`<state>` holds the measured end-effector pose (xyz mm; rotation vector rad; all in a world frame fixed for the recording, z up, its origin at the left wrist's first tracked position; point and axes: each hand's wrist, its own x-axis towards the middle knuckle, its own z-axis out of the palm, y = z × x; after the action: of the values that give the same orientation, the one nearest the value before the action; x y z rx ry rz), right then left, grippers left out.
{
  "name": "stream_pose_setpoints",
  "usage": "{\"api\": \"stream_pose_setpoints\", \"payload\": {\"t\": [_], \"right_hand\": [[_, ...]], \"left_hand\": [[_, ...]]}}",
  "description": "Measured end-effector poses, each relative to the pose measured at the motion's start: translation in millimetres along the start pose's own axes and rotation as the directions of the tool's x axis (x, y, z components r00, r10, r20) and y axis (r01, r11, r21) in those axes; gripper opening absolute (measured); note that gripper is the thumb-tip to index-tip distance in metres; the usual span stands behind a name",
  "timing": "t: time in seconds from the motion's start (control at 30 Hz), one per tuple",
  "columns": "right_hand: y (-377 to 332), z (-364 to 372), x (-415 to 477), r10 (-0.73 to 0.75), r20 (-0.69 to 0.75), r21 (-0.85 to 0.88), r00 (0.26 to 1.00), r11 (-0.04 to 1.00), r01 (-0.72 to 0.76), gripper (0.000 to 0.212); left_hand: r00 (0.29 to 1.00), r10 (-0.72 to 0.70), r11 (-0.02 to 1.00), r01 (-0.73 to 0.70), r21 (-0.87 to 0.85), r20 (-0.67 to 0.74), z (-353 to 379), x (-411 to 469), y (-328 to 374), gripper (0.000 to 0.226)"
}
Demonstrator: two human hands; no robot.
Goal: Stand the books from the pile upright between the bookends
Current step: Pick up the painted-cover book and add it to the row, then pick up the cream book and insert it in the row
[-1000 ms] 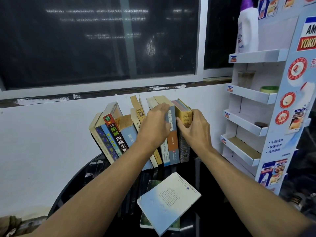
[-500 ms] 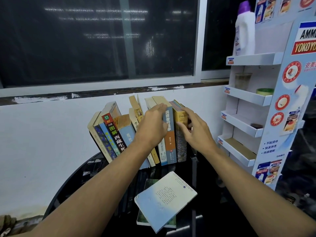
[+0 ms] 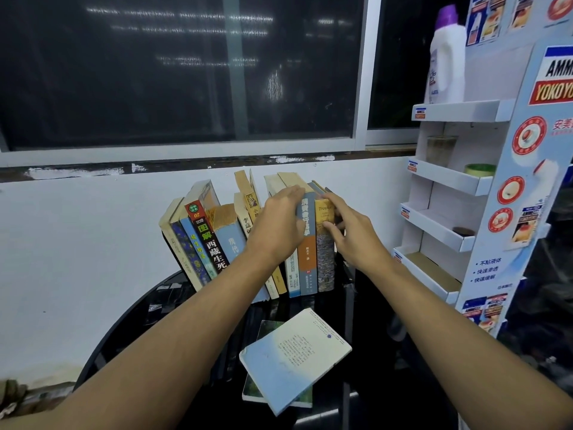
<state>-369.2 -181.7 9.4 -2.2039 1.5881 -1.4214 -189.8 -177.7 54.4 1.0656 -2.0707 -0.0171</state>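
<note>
A row of several books (image 3: 214, 243) stands on a round black table (image 3: 130, 330) against the white wall; the left ones lean left, the right ones stand upright. My left hand (image 3: 276, 225) lies flat over the spines in the middle of the row. My right hand (image 3: 350, 231) has its fingers spread on the rightmost yellow-spined book (image 3: 325, 268), not gripping it. A dark bookend is barely visible behind my right hand. Near the table's front lies a pile of two books: a pale blue-white one (image 3: 294, 358) on top of a green one (image 3: 257, 389).
A white cardboard display shelf (image 3: 449, 181) stands close on the right, with a white bottle (image 3: 446, 57) on its top tier and small items on lower tiers. A dark window runs above the wall. Clutter lies at the lower left corner.
My right hand has let go of the right end of the row and drawn back a little, fingers now spread on the yellow book. My left hand stays on the spines.
</note>
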Motion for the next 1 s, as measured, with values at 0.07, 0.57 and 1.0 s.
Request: {"api": "stream_pose_setpoints", "payload": {"t": [0.07,0.57,1.0], "right_hand": [[-1,-1,0,0.012,0.024,0.001,1.0,1.0,-0.012,0.056],[-50,7,-28,-0.134,-0.099,-0.333,0.986,0.938,0.094,0.065],[-124,63,-19,-0.336,0.202,-0.324,0.92,0.864,0.386,0.059]], "left_hand": [[1.0,-0.012,1.0,0.012,0.002,0.015,-1,0,0,0.052],[0.998,-0.057,0.998,0.056,-0.028,-0.026,-41,-67,-31,0.058],[0.987,-0.159,0.984,0.157,0.083,0.011,-53,-87,-79,0.067]]}}
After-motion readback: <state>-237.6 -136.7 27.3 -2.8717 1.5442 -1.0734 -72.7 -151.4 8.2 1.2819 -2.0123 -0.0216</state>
